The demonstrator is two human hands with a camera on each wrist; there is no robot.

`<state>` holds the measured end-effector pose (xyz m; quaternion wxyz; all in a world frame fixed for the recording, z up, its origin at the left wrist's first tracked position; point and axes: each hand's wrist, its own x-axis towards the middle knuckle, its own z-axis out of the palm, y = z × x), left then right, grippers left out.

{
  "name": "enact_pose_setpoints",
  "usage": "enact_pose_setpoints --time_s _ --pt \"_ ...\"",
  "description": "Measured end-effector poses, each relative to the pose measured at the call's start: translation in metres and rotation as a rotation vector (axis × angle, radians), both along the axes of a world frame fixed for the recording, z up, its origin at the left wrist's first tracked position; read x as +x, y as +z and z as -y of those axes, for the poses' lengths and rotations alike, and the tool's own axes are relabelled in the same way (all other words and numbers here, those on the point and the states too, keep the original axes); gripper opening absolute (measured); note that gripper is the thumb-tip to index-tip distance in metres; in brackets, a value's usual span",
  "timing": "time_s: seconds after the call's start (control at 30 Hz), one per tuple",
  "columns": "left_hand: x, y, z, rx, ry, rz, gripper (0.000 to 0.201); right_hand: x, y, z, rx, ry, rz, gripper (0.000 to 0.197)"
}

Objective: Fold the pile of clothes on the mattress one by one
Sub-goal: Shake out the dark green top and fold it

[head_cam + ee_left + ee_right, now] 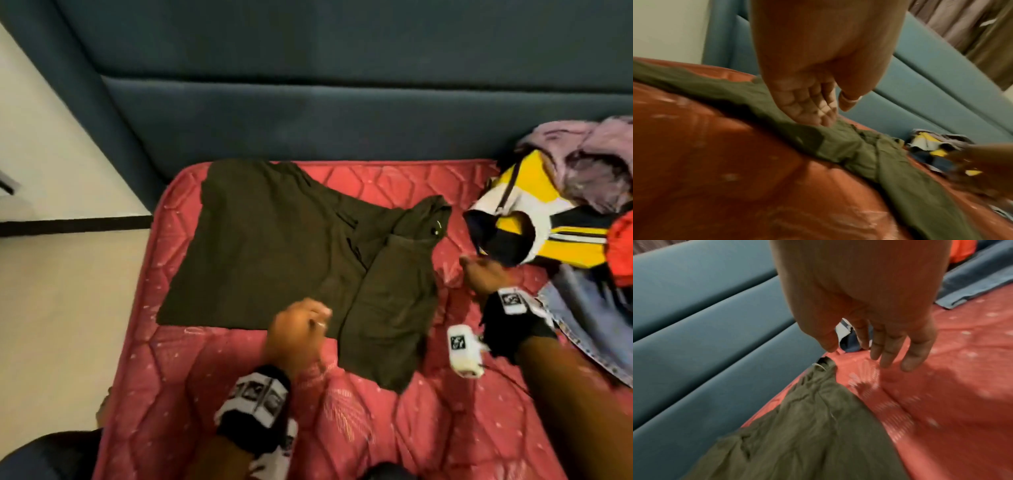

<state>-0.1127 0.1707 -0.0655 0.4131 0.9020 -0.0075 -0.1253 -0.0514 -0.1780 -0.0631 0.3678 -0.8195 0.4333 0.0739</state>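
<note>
Lying part-folded on the red mattress (212, 359), the olive garment (274, 246) has neither hand clamped on it.

Left of the garment's near hem nothing pins the cloth; the left hand (297, 331) sits at that hem, its grip loosely curled, fingertips (824, 120) touching fabric but holding nothing. The garment's long axis appears to run from its wide far-left end to the narrower end nearest the person, a flap laid along its right side. Right of the garment, the right hand (484, 272) hovers with its grip apart, beside the unfolded pile (548, 219). A loose flap could slide open, or a reaching hand could drag it askew.
</note>
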Motion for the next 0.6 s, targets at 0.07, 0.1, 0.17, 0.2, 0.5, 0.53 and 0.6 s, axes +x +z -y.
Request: enact_pose_setpoints --time_s 0.07,0.1,0.17,0.2,0.5,0.53,0.6 --pt "0.01 -0.021 -0.063 0.072 0.164 -0.012 0.019 -0.042 -0.025 -0.015 0.06 -0.067 0.024 0.042" --pt "0.014 -0.031 -0.093 0.12 0.264 0.002 0.014 -0.061 -0.039 -0.026 0.083 -0.109 0.054 0.043" --pt "0.019 -0.041 -0.136 0.265 0.464 -0.014 0.032 -0.088 -0.063 -0.039 0.113 -0.161 0.122 0.044" --pt "0.022 -0.044 -0.151 0.308 0.564 -0.079 0.046 -0.098 -0.067 -0.048 0.141 -0.163 0.136 0.043" --pt "0.053 -0.036 -0.2 0.013 0.61 -0.277 0.038 -0.086 -0.049 -0.109 -0.136 0.025 0.096 0.047" --pt "0.054 -0.037 -0.202 0.021 0.601 -0.272 0.037 -0.082 -0.046 -0.113 -0.205 0.088 0.128 0.04" --pt "0.052 -0.047 -0.207 0.041 0.605 -0.253 0.037 -0.073 -0.045 -0.119 -0.283 0.168 0.162 0.027"
